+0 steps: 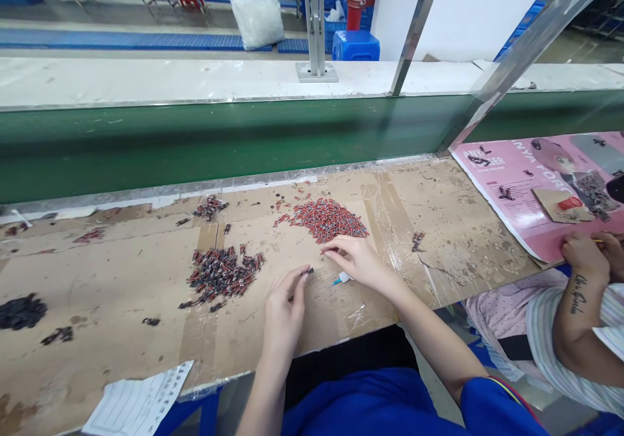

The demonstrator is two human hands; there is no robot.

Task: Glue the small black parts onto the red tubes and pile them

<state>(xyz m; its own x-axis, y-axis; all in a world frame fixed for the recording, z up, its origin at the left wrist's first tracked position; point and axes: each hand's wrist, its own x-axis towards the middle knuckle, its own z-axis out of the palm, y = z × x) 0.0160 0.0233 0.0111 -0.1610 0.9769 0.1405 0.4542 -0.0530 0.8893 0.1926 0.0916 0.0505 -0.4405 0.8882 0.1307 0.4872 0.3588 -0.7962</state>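
My left hand point(286, 303) is closed over the cardboard, pinching a small black part point(311, 270) between thumb and fingertips. To its right, my right hand point(358, 262) has thumb and forefinger pressed together at the near edge of a pile of small red-and-grey parts point(327, 220). What those fingertips hold is too small to make out. Below the right hand lies a small white piece with a blue tip point(342, 279). Left of my hands is a heap of black-and-red pieces point(225, 273), which look like parts joined together.
A smaller cluster point(210, 207) lies behind that heap, and black parts point(22, 311) are piled far left. A paper sheet point(139, 400) overhangs the front edge. A green belt point(195, 140) runs behind. At right, a co-worker's hands point(587, 257) rest by a pink poster point(524, 195).
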